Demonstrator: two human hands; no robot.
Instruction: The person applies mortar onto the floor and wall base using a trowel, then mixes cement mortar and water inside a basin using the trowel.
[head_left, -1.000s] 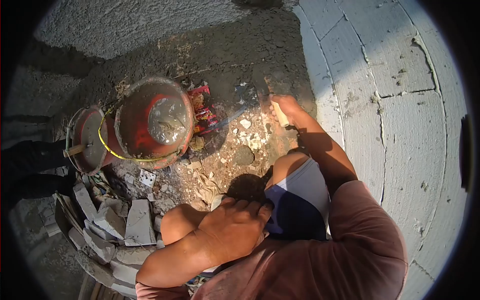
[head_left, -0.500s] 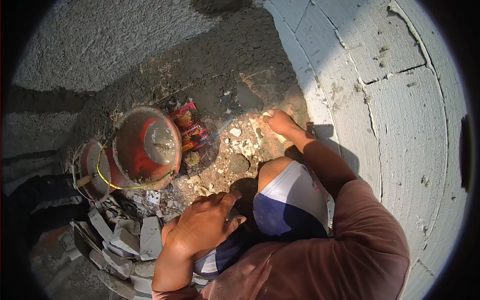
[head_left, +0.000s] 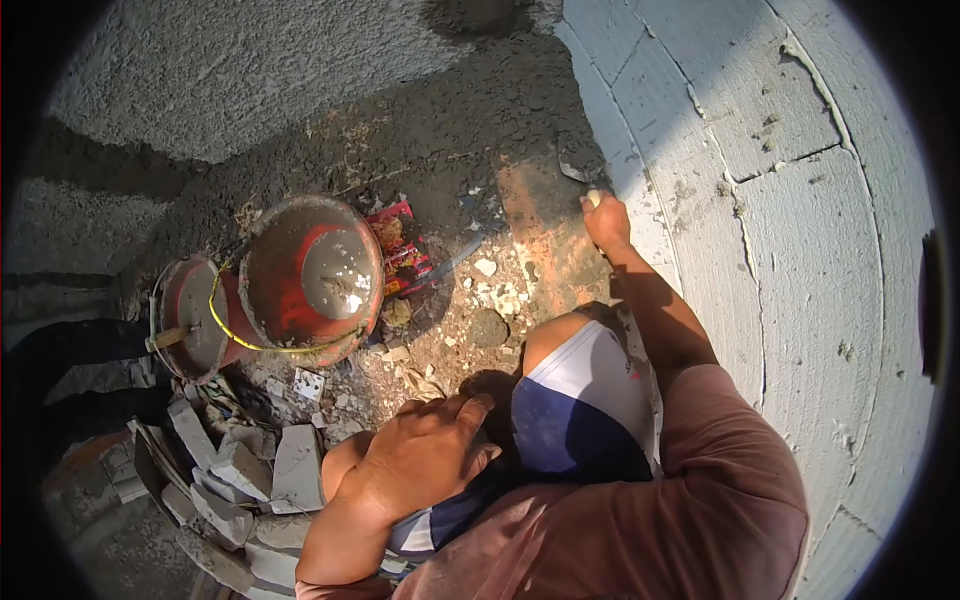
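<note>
Now we see the right hand (head_left: pixel 608 225) farther to the right than half a second ago, close by the wall of white blocks (head_left: pixel 780 250). Its grip is closed around the handle of a trowel (head_left: pixel 594 198), with the fingers folded and no gap that we can find. The trowel is at the far right corner of the floor, where the grey mortar (head_left: pixel 450 120) comes near to the wall. Its blade is dark against the mortar, so we cannot tell surely whether it touches.

Before, the blade lay flat toward the left, over the middle of the orange patch (head_left: pixel 540 245); at present this patch is more uncovered, with only a thin grey smear on it. We judge from this that the work has passed from the patch to the corner beside the blocks.

The left hand (head_left: pixel 420 455) rests over the left knee, nearly as before, with the fingers loosely bent. Its palm is turned away from us, so we cannot tell if this grip has something. Left of the patch stand the large red bucket (head_left: pixel 262 272) and a red packet (head_left: pixel 400 240); broken blocks (head_left: pixel 240 470) lie nearer, at the left.
</note>
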